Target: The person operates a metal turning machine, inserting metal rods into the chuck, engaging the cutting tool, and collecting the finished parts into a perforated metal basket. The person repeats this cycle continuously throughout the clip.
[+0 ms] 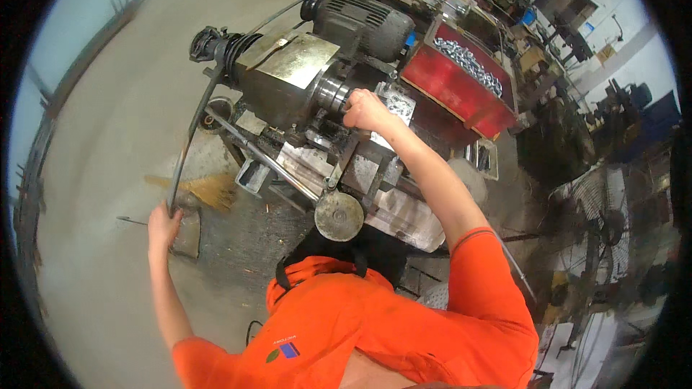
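Observation:
In front of me stands a small lathe with a grey metal headstock (pixel 288 61). My left hand (pixel 165 227) is wrapped round the lower end of a long metal lever (pixel 189 140), which runs up to the left end of the headstock. At the round spindle nose (pixel 331 94), my right hand (pixel 366 110) is closed, with its fingers curled at the spindle's face. Whatever those fingers hold, if anything, is hidden behind the hand. Below it lie the dark slide parts and a round handwheel (pixel 339 216) close to my body.
A finned electric motor (pixel 364 25) sits behind the headstock. To its right is a red bin (pixel 458 79) full of small shiny metal parts. A second metal bar (pixel 263 153) slants across the lathe's front. A straw broom (pixel 209 191) lies on the floor near my left hand.

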### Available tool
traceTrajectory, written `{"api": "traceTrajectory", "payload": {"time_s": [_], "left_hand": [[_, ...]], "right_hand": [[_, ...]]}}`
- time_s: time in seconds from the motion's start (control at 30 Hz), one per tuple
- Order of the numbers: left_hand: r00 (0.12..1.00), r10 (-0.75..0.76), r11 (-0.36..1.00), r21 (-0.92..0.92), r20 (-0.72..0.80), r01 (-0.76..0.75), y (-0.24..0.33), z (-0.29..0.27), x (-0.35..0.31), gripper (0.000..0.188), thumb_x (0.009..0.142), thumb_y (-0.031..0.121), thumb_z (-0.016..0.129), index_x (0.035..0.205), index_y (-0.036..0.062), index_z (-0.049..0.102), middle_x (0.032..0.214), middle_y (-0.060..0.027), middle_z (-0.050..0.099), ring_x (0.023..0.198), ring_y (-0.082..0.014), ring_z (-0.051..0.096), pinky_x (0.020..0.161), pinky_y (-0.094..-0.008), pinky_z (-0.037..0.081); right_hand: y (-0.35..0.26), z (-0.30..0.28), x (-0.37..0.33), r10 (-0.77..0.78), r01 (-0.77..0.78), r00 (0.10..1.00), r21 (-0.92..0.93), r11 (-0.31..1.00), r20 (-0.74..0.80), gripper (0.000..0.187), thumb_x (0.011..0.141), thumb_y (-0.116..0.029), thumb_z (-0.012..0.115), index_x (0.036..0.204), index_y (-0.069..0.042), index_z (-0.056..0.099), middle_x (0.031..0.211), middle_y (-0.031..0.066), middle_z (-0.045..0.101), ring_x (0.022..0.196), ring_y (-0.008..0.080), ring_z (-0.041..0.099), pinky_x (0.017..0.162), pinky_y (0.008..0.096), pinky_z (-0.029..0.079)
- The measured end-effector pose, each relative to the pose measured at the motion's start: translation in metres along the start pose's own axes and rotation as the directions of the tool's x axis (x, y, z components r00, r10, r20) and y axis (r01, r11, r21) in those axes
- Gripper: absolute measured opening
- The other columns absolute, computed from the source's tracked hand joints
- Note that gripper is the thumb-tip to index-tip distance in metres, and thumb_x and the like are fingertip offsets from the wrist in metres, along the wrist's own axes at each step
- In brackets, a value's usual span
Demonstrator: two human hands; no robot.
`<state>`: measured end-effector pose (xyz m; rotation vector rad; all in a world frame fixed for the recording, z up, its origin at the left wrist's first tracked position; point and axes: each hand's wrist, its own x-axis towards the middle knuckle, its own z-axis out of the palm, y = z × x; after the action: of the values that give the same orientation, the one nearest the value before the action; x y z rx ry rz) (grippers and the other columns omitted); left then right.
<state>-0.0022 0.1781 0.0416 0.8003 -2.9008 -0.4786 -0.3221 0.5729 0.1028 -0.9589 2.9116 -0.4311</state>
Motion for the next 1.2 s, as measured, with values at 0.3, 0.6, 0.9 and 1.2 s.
{"api": "traceTrajectory", "payload": {"time_s": [0.3, 0.6, 0.9, 1.2], "left_hand": [[0.998, -0.039, 0.935, 0.353, 0.052, 0.018, -0.034, 0.002, 0.034, 0.020, 0.075, 0.018, 0.061, 0.087, 0.0022, 0.059, 0.077, -0.0208, 0.062, 0.075, -0.0372, 0.061, 0.066, -0.0455, 0.048], [0.967, 0.225, 0.762, 0.640, -0.116, -0.100, -0.151, -0.021, 0.161, 0.010, 0.074, 0.014, 0.058, 0.079, 0.0061, 0.056, 0.067, -0.0150, 0.061, 0.064, -0.0318, 0.062, 0.060, -0.0432, 0.049], [0.998, 0.041, 0.960, -0.275, -0.043, -0.051, -0.056, 0.155, 0.159, 0.043, 0.077, 0.030, 0.065, 0.108, 0.0006, 0.059, 0.093, -0.0181, 0.064, 0.086, -0.0336, 0.061, 0.077, -0.0404, 0.048], [0.739, 0.389, 0.608, 0.449, 0.551, -0.655, 0.093, 0.197, 0.150, 0.020, 0.079, 0.018, 0.055, 0.098, 0.0179, 0.061, 0.092, -0.0105, 0.065, 0.088, -0.0275, 0.063, 0.071, -0.0418, 0.050]], "right_hand": [[-0.002, -0.005, -0.006, 0.010, -0.007, 1.000, 0.126, 0.992, -0.028, 0.025, 0.054, -0.016, 0.059, 0.072, -0.001, 0.067, 0.076, 0.0214, 0.060, 0.076, 0.0363, 0.061, 0.070, 0.0386, 0.050], [-0.007, -0.009, -0.010, 0.049, -0.046, 0.999, 0.129, 0.991, -0.021, 0.028, 0.055, -0.015, 0.059, 0.078, -0.001, 0.068, 0.086, 0.0191, 0.060, 0.086, 0.0354, 0.058, 0.075, 0.0381, 0.047], [0.025, -0.038, -0.147, -0.061, 0.159, 0.868, 0.160, 0.974, -0.492, 0.036, 0.054, -0.015, 0.064, 0.088, -0.004, 0.066, 0.109, 0.0166, 0.058, 0.101, 0.0337, 0.054, 0.086, 0.0385, 0.045], [0.146, -0.020, -0.373, 0.652, -0.625, 0.680, 0.200, 0.755, -0.337, 0.037, 0.060, -0.010, 0.059, 0.095, -0.001, 0.065, 0.107, 0.0160, 0.061, 0.099, 0.0339, 0.058, 0.087, 0.0362, 0.045]]}}
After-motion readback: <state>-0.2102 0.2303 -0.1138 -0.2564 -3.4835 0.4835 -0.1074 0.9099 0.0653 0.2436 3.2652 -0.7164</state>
